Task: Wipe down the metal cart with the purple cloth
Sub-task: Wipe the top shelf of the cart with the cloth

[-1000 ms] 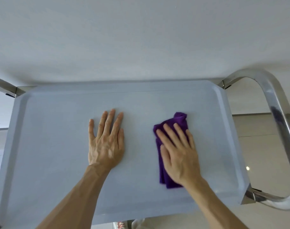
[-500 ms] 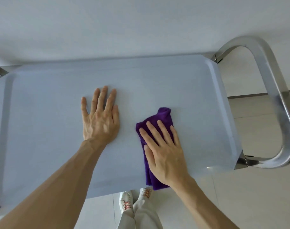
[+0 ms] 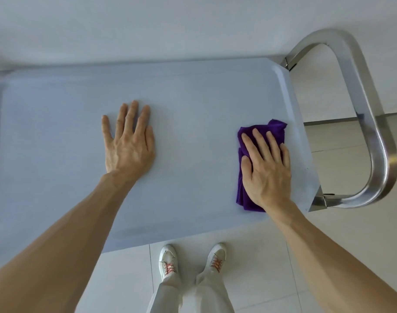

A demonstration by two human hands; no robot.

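I see right hand (image 3: 266, 170) flat on purple cloth (image 3: 243, 195), frame right | left hand (image 3: 128, 145) splayed on metal cart (image 3: 193, 105) | cloth soft, light; press mid-fold

1. Your right hand (image 3: 266, 168) covers most of the purple cloth (image 3: 274, 129), so you see only its edges.
2. The metal cart (image 3: 193, 91) runs off the left edge of the picture.
3. Your left hand (image 3: 128, 145) hides the cart top under it.
4. Your legs are cut off at the bottom edge.
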